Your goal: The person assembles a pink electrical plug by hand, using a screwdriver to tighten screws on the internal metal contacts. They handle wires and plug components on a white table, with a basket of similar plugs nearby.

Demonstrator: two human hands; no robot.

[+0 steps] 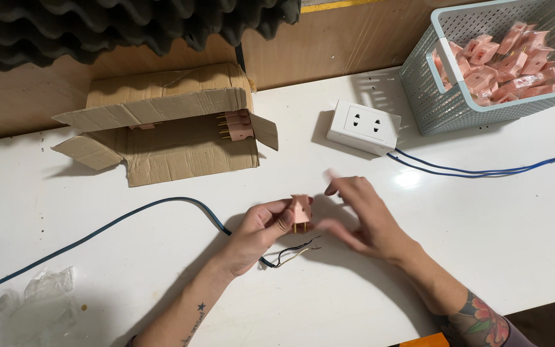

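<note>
My left hand (261, 228) pinches a small pink plug (300, 211) between thumb and fingers, its brass prongs pointing down. Just right of the plug my right hand (361, 215) hovers with fingers spread and blurred, holding nothing. Under my left hand lies the stripped end of a dark blue cable (130, 217), with thin bare wires (297, 250) fanning out on the white table (483, 244).
A white double socket box (363, 126) with blue leads sits behind the hands. A pale green basket (431, 96) of pink plugs stands at the back right. A flattened cardboard box (162, 135) holds more pink plugs at the back left. Crumpled clear plastic (27, 305) lies at front left.
</note>
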